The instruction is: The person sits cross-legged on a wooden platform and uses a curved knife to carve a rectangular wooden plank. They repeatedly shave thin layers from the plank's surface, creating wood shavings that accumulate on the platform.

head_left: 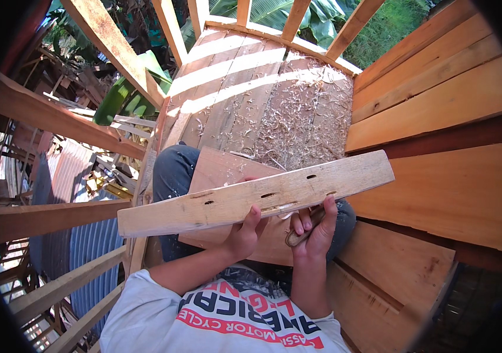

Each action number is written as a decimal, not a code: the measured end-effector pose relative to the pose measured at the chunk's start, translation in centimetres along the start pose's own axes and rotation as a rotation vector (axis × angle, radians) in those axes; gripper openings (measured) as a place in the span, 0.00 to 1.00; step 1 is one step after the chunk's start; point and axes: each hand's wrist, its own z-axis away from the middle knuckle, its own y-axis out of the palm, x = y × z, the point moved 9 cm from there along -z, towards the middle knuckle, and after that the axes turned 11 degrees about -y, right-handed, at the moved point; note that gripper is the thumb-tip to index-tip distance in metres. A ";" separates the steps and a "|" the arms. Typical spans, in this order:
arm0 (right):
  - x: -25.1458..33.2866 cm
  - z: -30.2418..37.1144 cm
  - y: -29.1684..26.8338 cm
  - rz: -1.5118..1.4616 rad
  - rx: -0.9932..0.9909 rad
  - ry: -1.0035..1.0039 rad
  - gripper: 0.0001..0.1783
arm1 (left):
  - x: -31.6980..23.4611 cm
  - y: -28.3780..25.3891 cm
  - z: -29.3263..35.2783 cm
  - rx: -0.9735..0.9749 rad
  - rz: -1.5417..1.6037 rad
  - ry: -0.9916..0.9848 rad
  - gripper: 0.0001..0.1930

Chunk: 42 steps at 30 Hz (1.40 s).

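A long pale piece of wood [251,197] with several dark slots in its face lies slantwise across my lap, its right end raised higher. My left hand [244,236] grips its lower edge near the middle, thumb on the face and fingers behind. My right hand [318,236] is closed around a brown wooden-handled tool [298,236], with its thumb against the wood's lower edge. The tool's working end is hidden. Beneath the slotted piece, a flat reddish board [216,167] rests across my legs.
Curled shavings [304,112] cover much of the plank floor [221,117] ahead. A plank wall [439,182] stands close on the right. Wooden railing posts [119,50] rise ahead and on the left, with corrugated roofing sheets [95,247] below beyond them.
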 end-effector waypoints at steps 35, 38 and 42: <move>3.5 -3.9 -3.7 -0.156 -0.150 -0.047 0.18 | -11.0 -5.5 6.6 -0.134 -1.691 -0.498 0.26; 3.8 -3.9 -2.6 -0.098 -0.057 -0.018 0.22 | -9.3 -5.2 6.7 -0.072 -1.495 -0.572 0.23; 2.7 -2.5 -2.4 0.136 0.192 -0.030 0.29 | -8.5 -5.3 6.7 -0.170 -1.267 -0.613 0.23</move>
